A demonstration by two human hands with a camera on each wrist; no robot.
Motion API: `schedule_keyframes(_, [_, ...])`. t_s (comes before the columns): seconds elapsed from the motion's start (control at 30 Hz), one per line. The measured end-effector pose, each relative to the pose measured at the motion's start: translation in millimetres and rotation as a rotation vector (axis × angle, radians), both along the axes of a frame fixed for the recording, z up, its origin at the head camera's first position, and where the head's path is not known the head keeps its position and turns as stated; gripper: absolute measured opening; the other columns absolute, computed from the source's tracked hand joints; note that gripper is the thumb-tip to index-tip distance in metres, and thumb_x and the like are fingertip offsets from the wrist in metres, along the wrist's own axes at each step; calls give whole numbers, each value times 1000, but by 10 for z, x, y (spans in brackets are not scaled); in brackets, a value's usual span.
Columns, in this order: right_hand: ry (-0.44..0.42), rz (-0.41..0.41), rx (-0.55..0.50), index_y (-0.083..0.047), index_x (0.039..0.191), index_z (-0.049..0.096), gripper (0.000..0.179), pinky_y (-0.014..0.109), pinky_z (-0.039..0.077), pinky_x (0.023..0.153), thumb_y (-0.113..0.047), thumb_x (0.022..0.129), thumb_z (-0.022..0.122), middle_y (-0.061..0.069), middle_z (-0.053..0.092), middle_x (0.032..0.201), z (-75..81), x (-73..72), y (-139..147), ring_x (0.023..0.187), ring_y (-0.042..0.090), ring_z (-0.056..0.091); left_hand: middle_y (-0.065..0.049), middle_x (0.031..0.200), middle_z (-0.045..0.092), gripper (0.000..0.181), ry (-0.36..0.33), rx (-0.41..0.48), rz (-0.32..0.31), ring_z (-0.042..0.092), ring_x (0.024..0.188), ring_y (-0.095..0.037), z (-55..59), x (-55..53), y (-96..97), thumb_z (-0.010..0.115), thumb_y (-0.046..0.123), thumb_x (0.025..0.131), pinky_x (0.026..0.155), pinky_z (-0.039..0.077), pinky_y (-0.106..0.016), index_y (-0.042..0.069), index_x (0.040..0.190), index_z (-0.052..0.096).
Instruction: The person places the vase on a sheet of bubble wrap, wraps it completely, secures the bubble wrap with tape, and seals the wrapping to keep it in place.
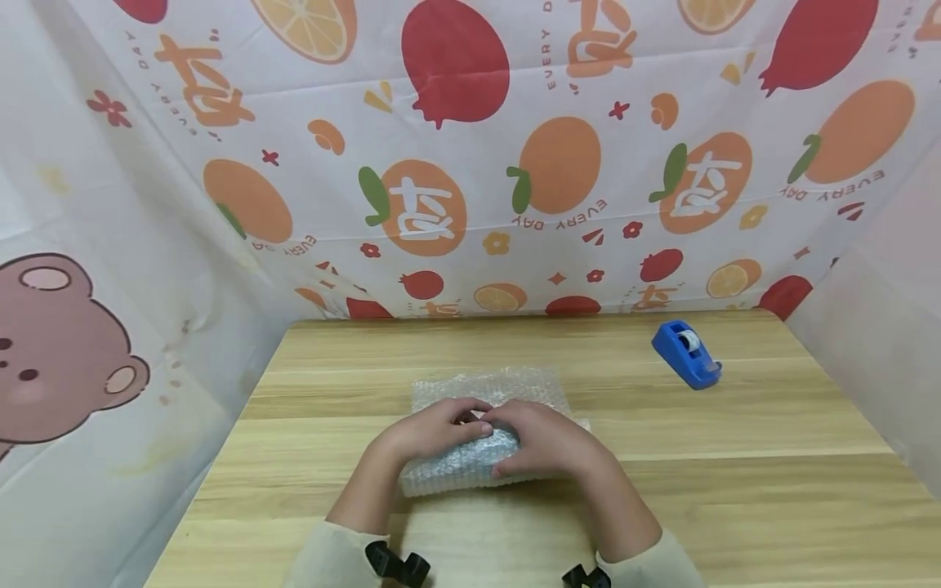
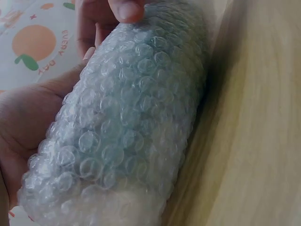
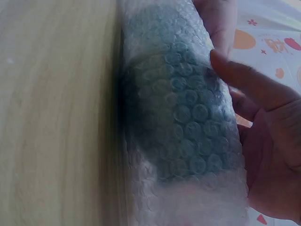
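Note:
A roll of bubble wrap [image 1: 448, 471] lies in front of me on the table, wound around something inside. Through the plastic in the right wrist view, the wrapped thing [image 3: 188, 108] shows as a dark grey-green shape; what it is cannot be made out. My left hand [image 1: 439, 429] curls over the left part of the roll, its thumb on top. On the right, my right hand [image 1: 550, 441] grips the roll with the thumb on the near side and fingers over the far side. Both hands' fingertips meet near the middle. A flat stretch of bubble wrap [image 1: 522, 382] spreads out behind them.
A blue tape dispenser [image 1: 687, 355] stands at the back right of the wooden table [image 1: 735, 490]. A fruit-printed curtain [image 1: 485, 188] hangs behind the table's back edge. Another cloth with a bear print [image 1: 59, 351] hangs at the left.

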State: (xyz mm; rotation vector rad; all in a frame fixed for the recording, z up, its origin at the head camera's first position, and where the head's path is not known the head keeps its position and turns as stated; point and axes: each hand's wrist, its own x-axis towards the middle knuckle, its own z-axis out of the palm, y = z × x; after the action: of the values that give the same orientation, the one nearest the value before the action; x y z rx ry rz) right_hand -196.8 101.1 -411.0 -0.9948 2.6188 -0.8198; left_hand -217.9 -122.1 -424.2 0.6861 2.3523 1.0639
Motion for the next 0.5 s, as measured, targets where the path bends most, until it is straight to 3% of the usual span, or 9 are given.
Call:
schedule_keyframes(0.2, [-5,-28,15,-25,119,65,56,39,44,103,-32,69,89,-9,62,123,-30,13,-39,117,12,55,-3,119,67,50,10,21,49,63,111,-20,-4,68,-7,60,45,96,91,51,-41,16,137,55])
schedule_keyframes(0.33, [-14,-31,11,-24,120,64,56,39,45,102,-32,69,89,-9,61,121,-44,16,-40,117,12,55,-4,119,67,54,58,24,86,64,109,-21,-5,117,7,64,46,93,90,52,-41,15,137,54])
schedule_keyframes(0.5, [-25,-38,8,-24,121,64,58,39,46,99,-32,70,89,-10,61,120,-53,26,-34,115,12,56,-4,118,68,62,228,-8,128,65,103,-19,31,192,61,69,47,89,85,54,-39,12,139,53])
